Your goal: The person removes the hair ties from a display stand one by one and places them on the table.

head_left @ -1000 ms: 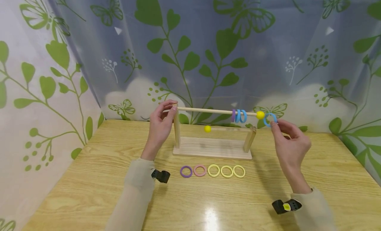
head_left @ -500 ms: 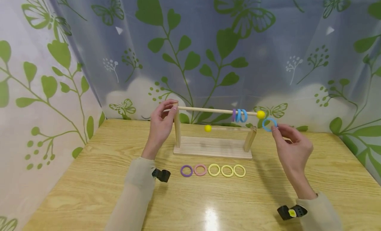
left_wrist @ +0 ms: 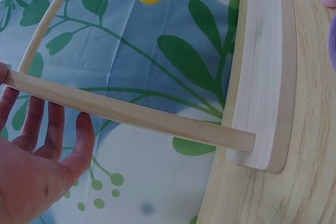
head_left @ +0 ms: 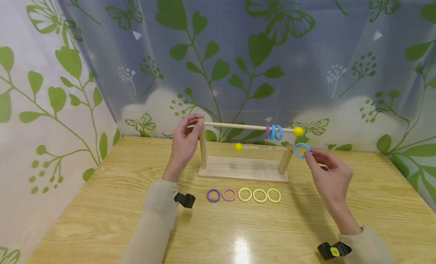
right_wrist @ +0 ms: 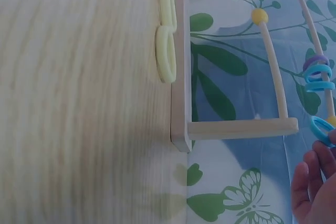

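My left hand (head_left: 185, 139) grips the top of the tall left post (head_left: 203, 146) of a wooden rack, thumb in front. In the left wrist view its fingers (left_wrist: 84, 135) lie along that post (left_wrist: 131, 111). My right hand (head_left: 330, 173) pinches a light blue ring (head_left: 301, 150) between thumb and fingers, just right of the short post's top (head_left: 287, 158). This ring is off the rods, below the yellow ball (head_left: 298, 131) that tips the upper rod (head_left: 235, 125). A purple ring (head_left: 267, 132) and two blue rings (head_left: 279, 132) hang on that rod.
In front of the rack's base (head_left: 243, 173) lies a row on the table: a purple ring (head_left: 213, 201), a pink ring (head_left: 229, 200) and several yellow rings (head_left: 245, 200). The lower rod (head_left: 262, 147) ends in a yellow ball (head_left: 238, 147). A patterned curtain (head_left: 218, 67) hangs behind.
My right hand has moved the blue ring down and slightly left, from beside the upper rod's yellow ball to near the short post. The left hand stays at the tall post.
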Available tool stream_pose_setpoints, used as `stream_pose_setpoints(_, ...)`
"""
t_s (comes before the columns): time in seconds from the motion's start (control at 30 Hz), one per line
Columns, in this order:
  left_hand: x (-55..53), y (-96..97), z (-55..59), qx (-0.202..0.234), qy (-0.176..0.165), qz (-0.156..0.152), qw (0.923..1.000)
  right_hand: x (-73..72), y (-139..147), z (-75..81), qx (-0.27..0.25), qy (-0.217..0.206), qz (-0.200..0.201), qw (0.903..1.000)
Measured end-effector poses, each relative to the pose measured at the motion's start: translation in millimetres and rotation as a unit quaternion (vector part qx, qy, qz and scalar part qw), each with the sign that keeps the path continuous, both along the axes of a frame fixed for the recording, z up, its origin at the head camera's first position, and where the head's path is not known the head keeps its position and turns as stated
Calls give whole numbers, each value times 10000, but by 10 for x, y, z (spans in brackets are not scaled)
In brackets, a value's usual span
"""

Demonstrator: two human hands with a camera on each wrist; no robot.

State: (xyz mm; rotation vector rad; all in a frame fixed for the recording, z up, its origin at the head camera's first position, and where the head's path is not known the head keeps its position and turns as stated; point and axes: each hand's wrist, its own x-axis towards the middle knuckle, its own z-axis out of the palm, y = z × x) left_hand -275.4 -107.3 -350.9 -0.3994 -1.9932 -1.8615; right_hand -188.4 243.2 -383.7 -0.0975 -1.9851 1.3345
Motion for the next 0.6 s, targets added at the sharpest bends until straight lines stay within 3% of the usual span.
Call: stream_pose_setpoints(0.6,8,10,2,-65,37,82,9999,73,-121,-39,-2,-407,317,9987)
